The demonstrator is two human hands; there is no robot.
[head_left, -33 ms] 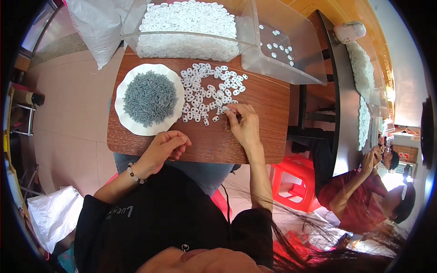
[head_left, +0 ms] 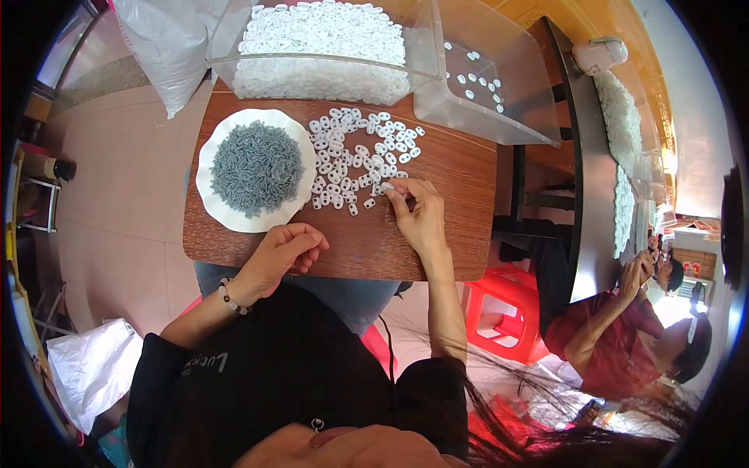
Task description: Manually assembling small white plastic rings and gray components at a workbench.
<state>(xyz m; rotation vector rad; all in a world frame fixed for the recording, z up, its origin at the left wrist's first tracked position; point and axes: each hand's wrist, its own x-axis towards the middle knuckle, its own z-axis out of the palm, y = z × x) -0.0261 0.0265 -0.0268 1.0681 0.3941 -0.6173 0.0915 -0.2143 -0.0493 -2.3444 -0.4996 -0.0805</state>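
"Right of the scalloped dish (head_left: 205,175), pinched what?"

"One small white piece (head_left: 386,188), between right hand (head_left: 423,214) thumb and forefinger, at the two-holed pile's (head_left: 358,161) near-right edge. Curled left hand (head_left: 285,248) inward; couldn't tell around what."

"Probably worked best gripping its rim lightly."

Far right of the plate (head_left: 205,173), the counter (head_left: 470,204) has room. White pieces (head_left: 337,148) beside the plate and the big bin (head_left: 225,72) behind it block hands.
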